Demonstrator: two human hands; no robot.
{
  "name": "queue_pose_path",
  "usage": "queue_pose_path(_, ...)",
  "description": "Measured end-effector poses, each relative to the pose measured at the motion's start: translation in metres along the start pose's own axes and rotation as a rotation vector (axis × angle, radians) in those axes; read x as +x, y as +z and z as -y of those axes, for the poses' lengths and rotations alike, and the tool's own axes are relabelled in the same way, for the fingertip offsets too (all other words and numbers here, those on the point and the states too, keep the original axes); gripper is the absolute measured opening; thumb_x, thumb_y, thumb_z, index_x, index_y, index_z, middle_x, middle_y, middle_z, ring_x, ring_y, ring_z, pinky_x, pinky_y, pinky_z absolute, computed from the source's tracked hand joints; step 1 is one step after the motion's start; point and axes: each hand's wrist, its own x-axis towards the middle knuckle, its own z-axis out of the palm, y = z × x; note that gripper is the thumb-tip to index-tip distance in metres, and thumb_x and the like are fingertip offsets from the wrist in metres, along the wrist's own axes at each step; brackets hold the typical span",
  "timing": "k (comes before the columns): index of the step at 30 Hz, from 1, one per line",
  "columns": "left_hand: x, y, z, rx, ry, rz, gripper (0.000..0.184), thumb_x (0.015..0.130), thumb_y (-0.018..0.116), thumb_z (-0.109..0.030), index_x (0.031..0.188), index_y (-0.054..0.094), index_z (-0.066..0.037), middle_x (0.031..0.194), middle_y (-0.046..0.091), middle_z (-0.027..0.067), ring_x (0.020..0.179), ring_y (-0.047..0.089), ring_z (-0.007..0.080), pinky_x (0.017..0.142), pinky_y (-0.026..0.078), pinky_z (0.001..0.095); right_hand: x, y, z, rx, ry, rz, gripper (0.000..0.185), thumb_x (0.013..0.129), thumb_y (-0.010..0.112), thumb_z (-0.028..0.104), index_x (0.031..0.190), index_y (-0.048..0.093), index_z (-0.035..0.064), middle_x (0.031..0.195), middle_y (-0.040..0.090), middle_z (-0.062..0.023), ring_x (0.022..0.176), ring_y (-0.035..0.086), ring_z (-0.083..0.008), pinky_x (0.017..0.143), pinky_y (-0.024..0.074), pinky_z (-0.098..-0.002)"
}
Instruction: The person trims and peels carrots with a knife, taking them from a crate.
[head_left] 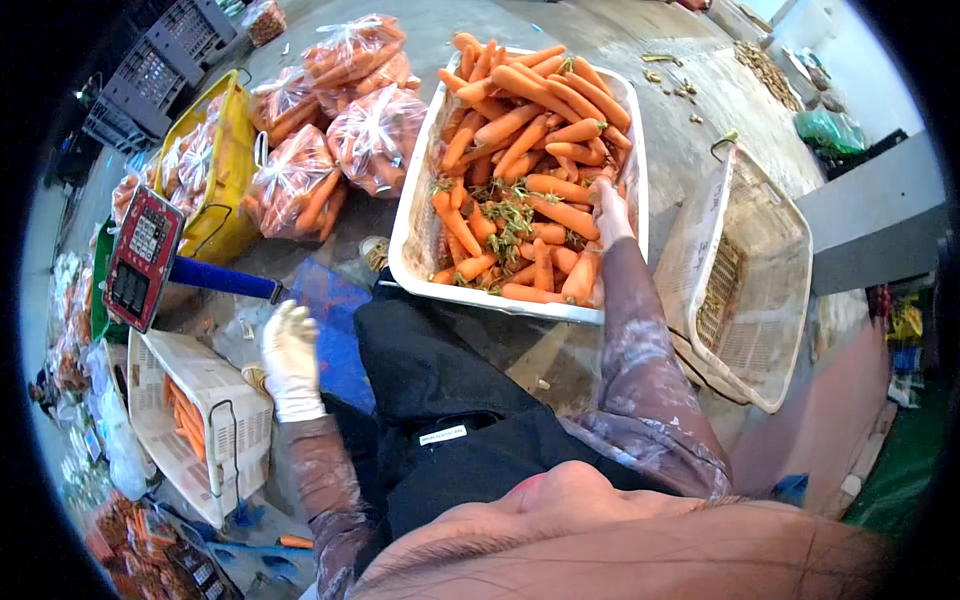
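A white plastic crate point(405, 235) heaped with orange carrots point(530, 135) stands before me. Some green leafy tops point(512, 222) lie among the carrots. My right hand point(612, 212) reaches inside the crate's right side, its fingers bent around a carrot at the edge of the heap; the fingertips are partly hidden. In a white glove, my left hand point(290, 352) is held in the air at the left, empty, with its fingers loosely apart. It is just below the blue post point(225, 278) of a red scale display point(145, 258).
Bags of carrots point(378, 140) and a yellow crate point(232, 160) stand at the upper left. An off-white crate point(750, 270) is tilted at the right, beside a grey pillar point(880, 215). Another crate point(235, 440) with carrots inside lies at the lower left.
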Motion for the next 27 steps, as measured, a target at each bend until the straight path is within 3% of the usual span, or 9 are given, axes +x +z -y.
queue_pose_path(3, -0.029, 0.061, 0.079, 0.214, -0.176, 0.157, 0.036, 0.089, 0.057, -0.026, 0.115, 0.053, -0.001, 0.1, 0.063, 0.0103, 0.086, 0.06, 0.0179, 0.075, 0.049, 0.0292, -0.076, -0.037, 0.043, 0.013, 0.233, 0.209, 0.027, 0.084, 0.063, 0.038, 0.075, 0.05, 0.0161, 0.055, 0.047, 0.0021, 0.037, 0.03, -0.0074, 0.035, 0.0238, -0.0243)
queue_pose_path(7, -0.025, 0.156, 0.083, 0.811, 0.238, 0.471, 0.037, 0.087, 0.06, -0.014, 0.12, 0.048, -0.002, 0.112, 0.058, 0.0115, 0.094, 0.058, 0.0175, 0.083, 0.048, 0.0304, -0.188, -0.02, 0.035, -0.005, 0.384, 0.71, 0.025, 0.081, 0.068, 0.028, 0.077, 0.048, 0.0144, 0.056, 0.039, 0.006, 0.04, 0.028, -0.0039, 0.037, 0.0217, -0.0221)
queue_pose_path(11, -0.028, 0.193, 0.122, 0.016, -0.45, 0.478, 0.044, 0.087, 0.058, -0.021, 0.125, 0.047, 0.0, 0.119, 0.056, 0.011, 0.104, 0.058, 0.0223, 0.095, 0.044, 0.0373, -0.258, -0.009, 0.054, -0.338, 0.17, 0.848, 0.019, 0.077, 0.073, 0.023, 0.082, 0.061, 0.0085, 0.064, 0.051, 0.0053, 0.048, 0.041, -0.0036, 0.044, 0.0322, -0.0195)
queue_pose_path(13, -0.051, 0.211, 0.122, -0.219, -0.458, 0.482, 0.049, 0.087, 0.057, -0.026, 0.127, 0.045, 0.001, 0.12, 0.055, 0.0128, 0.11, 0.055, 0.0238, 0.099, 0.041, 0.0389, -0.269, -0.003, 0.035, -0.46, -0.181, 0.912, 0.027, 0.074, 0.076, 0.018, 0.092, 0.064, 0.0017, 0.078, 0.057, 0.0065, 0.07, 0.047, -0.0031, 0.063, 0.0386, -0.0198)
queue_pose_path(15, -0.049, 0.203, 0.129, -0.347, -0.479, 0.446, 0.047, 0.092, 0.052, -0.028, 0.128, 0.042, -0.001, 0.111, 0.058, 0.0151, 0.105, 0.056, 0.0261, 0.098, 0.041, 0.0387, -0.277, -0.002, 0.031, -0.529, -0.259, 0.934, 0.027, 0.077, 0.073, 0.019, 0.095, 0.064, 0.0012, 0.079, 0.056, 0.0068, 0.07, 0.047, -0.0028, 0.063, 0.0384, -0.0191)
queue_pose_path(18, -0.047, 0.185, 0.132, -0.249, -0.43, 0.354, 0.053, 0.093, 0.049, -0.045, 0.124, 0.049, -0.001, 0.093, 0.061, 0.0113, 0.086, 0.061, 0.0208, 0.081, 0.05, 0.034, -0.271, -0.009, 0.032, -0.128, 0.169, 0.935, 0.019, 0.087, 0.064, 0.023, 0.09, 0.062, 0.005, 0.071, 0.054, 0.0051, 0.064, 0.047, -0.0042, 0.058, 0.039, -0.0195)
queue_pose_path(21, -0.043, 0.175, 0.13, -0.282, -0.5, 0.29, 0.06, 0.093, 0.044, -0.053, 0.125, 0.049, -0.002, 0.081, 0.06, 0.0058, 0.067, 0.059, 0.0149, 0.061, 0.052, 0.0284, -0.262, -0.001, 0.026, -0.637, -0.61, 0.73, 0.021, 0.085, 0.066, 0.024, 0.081, 0.059, 0.0043, 0.063, 0.052, 0.0025, 0.051, 0.049, -0.0119, 0.046, 0.0392, -0.0299)
queue_pose_path(24, -0.036, 0.167, 0.132, -0.358, -0.507, 0.438, 0.06, 0.095, 0.038, -0.052, 0.126, 0.049, -0.002, 0.081, 0.061, 0.0067, 0.067, 0.06, 0.0161, 0.06, 0.053, 0.0296, -0.266, 0.002, 0.028, -0.945, -0.698, 0.697, 0.025, 0.081, 0.069, 0.024, 0.076, 0.058, 0.0021, 0.06, 0.052, -0.003, 0.053, 0.049, -0.0134, 0.051, 0.0411, -0.0308)
queue_pose_path(27, -0.035, 0.171, 0.134, -0.376, -0.546, 0.259, 0.058, 0.095, 0.036, -0.046, 0.128, 0.047, 0.0, 0.08, 0.061, 0.0083, 0.068, 0.061, 0.018, 0.06, 0.053, 0.0309, -0.253, 0.0, 0.0, -0.732, -0.561, 0.687, 0.027, 0.078, 0.071, 0.023, 0.072, 0.057, 0.0006, 0.056, 0.053, -0.0077, 0.052, 0.049, -0.0143, 0.052, 0.0414, -0.0309)
